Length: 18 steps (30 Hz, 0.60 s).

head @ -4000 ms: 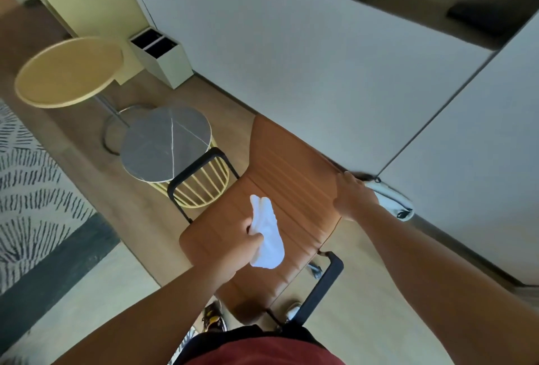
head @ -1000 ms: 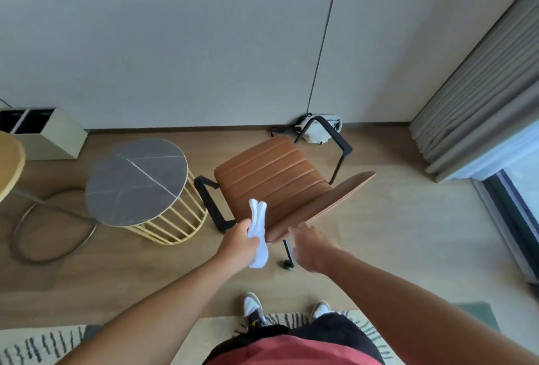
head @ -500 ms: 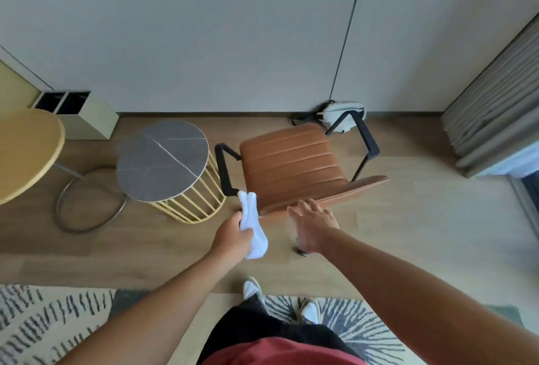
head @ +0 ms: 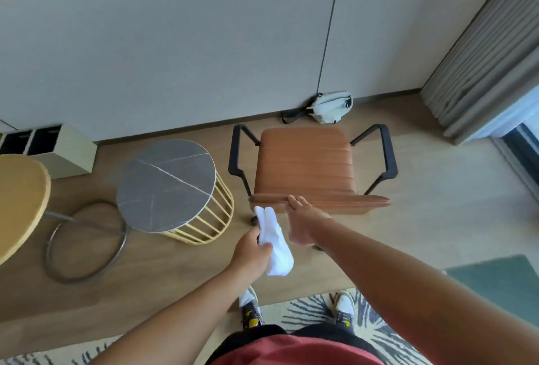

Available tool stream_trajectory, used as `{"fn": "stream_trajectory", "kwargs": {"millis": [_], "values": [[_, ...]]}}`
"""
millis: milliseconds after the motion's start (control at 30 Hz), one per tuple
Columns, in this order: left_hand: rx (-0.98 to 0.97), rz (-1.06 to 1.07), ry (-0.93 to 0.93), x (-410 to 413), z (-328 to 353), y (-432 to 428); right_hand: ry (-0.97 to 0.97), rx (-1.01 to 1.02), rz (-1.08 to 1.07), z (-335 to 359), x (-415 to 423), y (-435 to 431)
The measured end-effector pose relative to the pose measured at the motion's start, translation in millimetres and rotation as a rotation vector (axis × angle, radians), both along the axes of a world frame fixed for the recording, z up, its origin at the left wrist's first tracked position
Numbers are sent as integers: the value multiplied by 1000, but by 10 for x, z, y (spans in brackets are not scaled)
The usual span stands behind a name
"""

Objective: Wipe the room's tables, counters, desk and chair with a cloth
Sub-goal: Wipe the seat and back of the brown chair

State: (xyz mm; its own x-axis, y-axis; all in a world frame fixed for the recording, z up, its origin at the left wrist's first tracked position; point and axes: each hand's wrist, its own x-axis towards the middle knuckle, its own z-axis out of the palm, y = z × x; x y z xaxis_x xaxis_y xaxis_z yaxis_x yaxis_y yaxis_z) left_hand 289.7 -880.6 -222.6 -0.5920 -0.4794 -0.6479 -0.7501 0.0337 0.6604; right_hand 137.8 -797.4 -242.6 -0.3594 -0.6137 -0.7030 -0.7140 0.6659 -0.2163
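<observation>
- Standing against the far side, a pale grey panelled wall (head: 175, 58) is filling the upper view, with grey pleated curtains (head: 490, 52) hanging at the right.
- Light wooden floor (head: 437, 218) is running underneath everything; a patterned cream-and-black rug (head: 306, 315) is lying under the person's feet.
- Tan leather chair with black metal armrests (head: 306, 166) is sitting in the middle, its backrest edge nearest the person.
- Round grey marble-top side table on a yellow wire base (head: 166, 183) is standing just left of the chair; a round yellow wooden table (head: 20, 204) is sitting further left.
- Small white pouch bag (head: 331, 106) is lying on the floor by the wall, behind the chair.
- Right hand (head: 304, 223) is reaching out, fingers extended and touching the backrest's top edge.
- Left hand (head: 252, 252) is gripping a bunched white cloth (head: 274, 245), held in the air just short of the chair's backrest, left of the right hand.
</observation>
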Motion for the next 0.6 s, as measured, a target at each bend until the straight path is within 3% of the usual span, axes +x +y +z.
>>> {"fn": "stream_trajectory", "kwargs": {"millis": [233, 400, 600], "values": [[61, -108, -12, 154, -143, -532, -52, -66, -188, -64, 162, -308], [103, -138, 1, 149, -183, -597, 3, -293, -478, -26, 457, -91], [181, -190, 76, 153, -159, -310, -513, -453, -1226, -2, 1034, 122]]}}
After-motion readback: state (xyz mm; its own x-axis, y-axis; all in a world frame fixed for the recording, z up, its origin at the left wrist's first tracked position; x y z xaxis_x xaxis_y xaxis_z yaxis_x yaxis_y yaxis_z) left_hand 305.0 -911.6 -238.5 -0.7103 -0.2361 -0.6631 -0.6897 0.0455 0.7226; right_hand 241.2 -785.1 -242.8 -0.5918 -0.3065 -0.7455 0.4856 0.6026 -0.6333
